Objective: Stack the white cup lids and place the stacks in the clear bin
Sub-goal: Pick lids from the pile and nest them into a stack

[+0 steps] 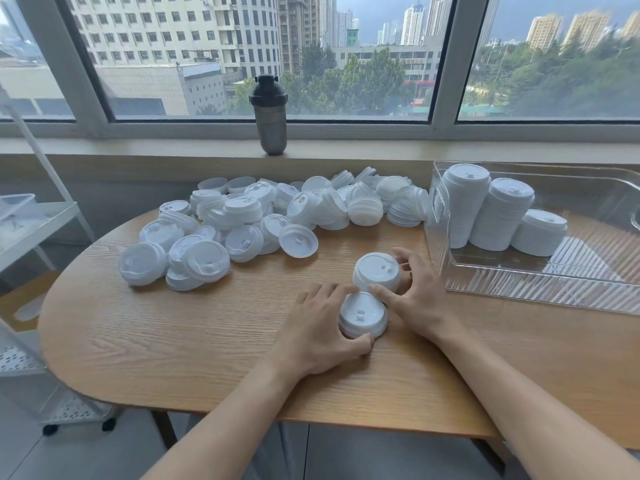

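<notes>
free: bare counter (173, 334) left of clear bin (540, 285), below lid pile (270, 216) | blocked: pile spans far side up to bin wall | bin: three stacks (502, 213) fill left end, right end open

Loose lid pile (270, 216) at bench (173, 334) rear-centre. Bin (540, 289) on bench at right w/ three lid stacks (498, 213) inside. Two lids (370, 296) in front of pile, left of bin. Bottle (269, 116) on sill behind pile. Cart (31, 230) left of bench.

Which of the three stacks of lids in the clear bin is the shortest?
The shortest stack is the rightmost of the three in the clear bin. The other two, to its left, rise clearly higher.
</notes>
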The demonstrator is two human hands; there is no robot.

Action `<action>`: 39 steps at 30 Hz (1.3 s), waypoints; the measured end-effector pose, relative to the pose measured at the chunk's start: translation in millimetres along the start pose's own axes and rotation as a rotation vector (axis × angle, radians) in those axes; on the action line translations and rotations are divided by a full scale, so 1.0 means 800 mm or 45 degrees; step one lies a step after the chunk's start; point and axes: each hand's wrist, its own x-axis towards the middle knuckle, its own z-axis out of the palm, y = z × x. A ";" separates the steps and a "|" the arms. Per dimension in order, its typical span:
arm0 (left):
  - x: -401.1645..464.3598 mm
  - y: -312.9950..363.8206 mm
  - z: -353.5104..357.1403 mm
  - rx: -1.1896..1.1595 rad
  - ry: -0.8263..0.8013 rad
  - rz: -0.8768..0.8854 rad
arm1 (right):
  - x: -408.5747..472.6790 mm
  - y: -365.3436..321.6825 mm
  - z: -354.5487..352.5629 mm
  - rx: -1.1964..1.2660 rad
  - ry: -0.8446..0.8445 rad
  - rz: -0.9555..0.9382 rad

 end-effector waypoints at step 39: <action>-0.009 0.001 -0.007 -0.320 0.256 -0.190 | -0.109 -0.005 -0.039 -0.261 0.146 -0.019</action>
